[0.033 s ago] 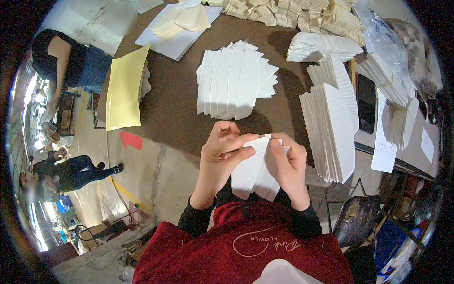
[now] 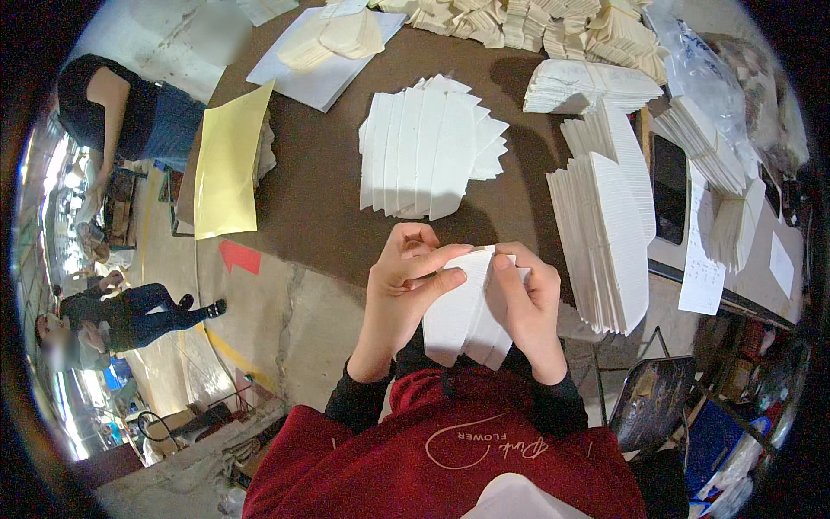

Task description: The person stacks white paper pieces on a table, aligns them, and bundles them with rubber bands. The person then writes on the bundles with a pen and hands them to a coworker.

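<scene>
My left hand (image 2: 396, 298) pinches the top of a white ribbed paper-like piece (image 2: 452, 320) between thumb and fingers. Next to it, my right hand (image 2: 534, 310) grips a second white piece (image 2: 493, 339) near its upper corner. The two pieces overlap in front of my body, just off the table's near edge. Past my hands, a fanned stack of similar white pieces (image 2: 424, 151) lies on the brown table (image 2: 316, 182). Some fingertips are hidden behind the pieces.
Bundles of white pieces (image 2: 601, 242) stand to the right, beside a dark flat device (image 2: 670, 186) and a written sheet (image 2: 702, 259). A yellow sheet (image 2: 232, 164) lies left; cream bundles (image 2: 519, 22) line the far edge. Two people are at left; a chair (image 2: 653, 402) stands lower right.
</scene>
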